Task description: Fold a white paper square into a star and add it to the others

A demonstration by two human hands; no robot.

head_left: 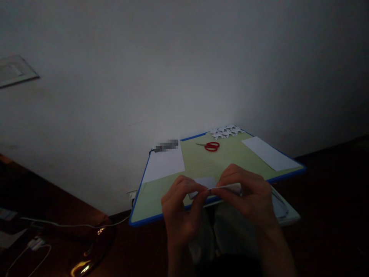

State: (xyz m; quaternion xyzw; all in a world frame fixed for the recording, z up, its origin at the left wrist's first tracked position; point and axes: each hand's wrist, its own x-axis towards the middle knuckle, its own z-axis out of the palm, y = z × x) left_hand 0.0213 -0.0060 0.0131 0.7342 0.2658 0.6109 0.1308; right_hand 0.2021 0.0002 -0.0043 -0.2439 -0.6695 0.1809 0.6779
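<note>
The wall (173, 77) is the largest surface and forms the far boundary of the scene. The table (198, 163) stands against it, with a pale green top and a blue edge strip.

The right hand (251, 194) and the left hand (181, 207) are positioned over the near edge of the table, fingertips close together. The white sheet (167, 165) lies flat at the left side of the top; the second sheet (269, 154) lies flat at the right side, along the blue edge. The switch plate (15, 73) is fixed to the wall at far left.

The group of folded paper pieces (226, 132) is set in rows at the far right corner of the table.

The folded paper (230, 187) is located at the near edge of the table, between the two hands. Grip state: each hand pinches it between thumb and forefinger, the left at its left portion and the right at its right portion. A white paper area (205, 181) shows just beyond the left fingertips; whether it belongs to the held piece cannot be determined.

The red-handled scissors (211, 146) lie on the far part of the top, blades pointing left.
</note>
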